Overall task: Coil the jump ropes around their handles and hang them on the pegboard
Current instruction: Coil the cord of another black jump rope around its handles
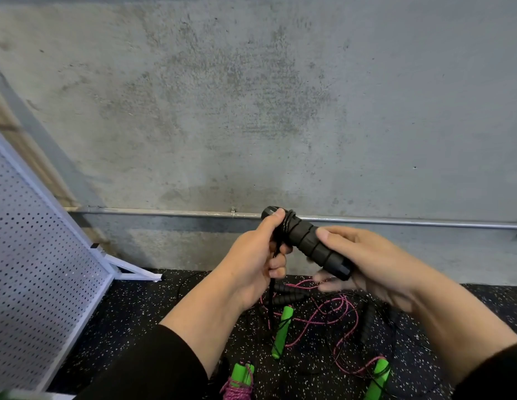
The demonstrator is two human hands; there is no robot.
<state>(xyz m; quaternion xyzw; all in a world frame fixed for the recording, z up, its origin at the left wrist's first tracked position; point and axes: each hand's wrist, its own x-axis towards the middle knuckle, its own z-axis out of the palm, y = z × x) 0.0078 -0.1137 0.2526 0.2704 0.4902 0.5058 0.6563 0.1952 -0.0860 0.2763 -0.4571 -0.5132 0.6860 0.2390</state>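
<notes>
The black handle is sitting tilted in front of the wall, a few turns of black rope circling its upper end. The left hand is gripping the rope; the right hand is holding the handle's lower end. Green handles and pink rope are lying on the floor, with the pegboard standing at the left
</notes>
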